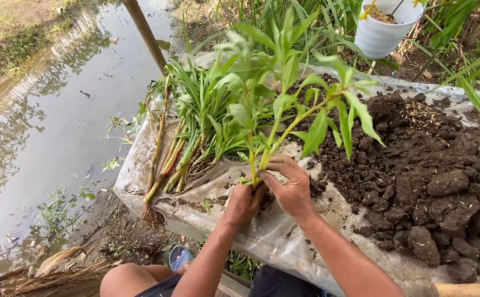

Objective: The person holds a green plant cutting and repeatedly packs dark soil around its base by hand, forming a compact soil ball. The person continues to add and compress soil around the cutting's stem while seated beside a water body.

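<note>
Two bare hands are closed around the base of a leafy green seedling (284, 104), which is held upright over a clear plastic sheet (273, 236). The left hand (244, 203) is wrapped in a fist around the lowest part of the stems, its fingers pressed together and partly hidden. The right hand (290, 184) is set just beside it, touching it, with its fingers (284, 165) curled and pinching the pale stems slightly higher up. Soil is seen clinging to both hands.

Just to the left of the hands, a bundle of uprooted plants (190, 137) with reddish-green stalks and narrow leaves is laid flat on the same sheet. To the right, a heap of dark, clumpy soil (438, 176) is spread over the sheet, near the right hand. Beyond the soil, a white plastic pot (386, 27) filled with earth is seen among tall green leaves. Well apart on the left, muddy still water (47, 110) is seen below the sheet, with a slanted wooden pole (146, 36) rising at its edge. Bare knees (130, 280) are visible at the bottom
</note>
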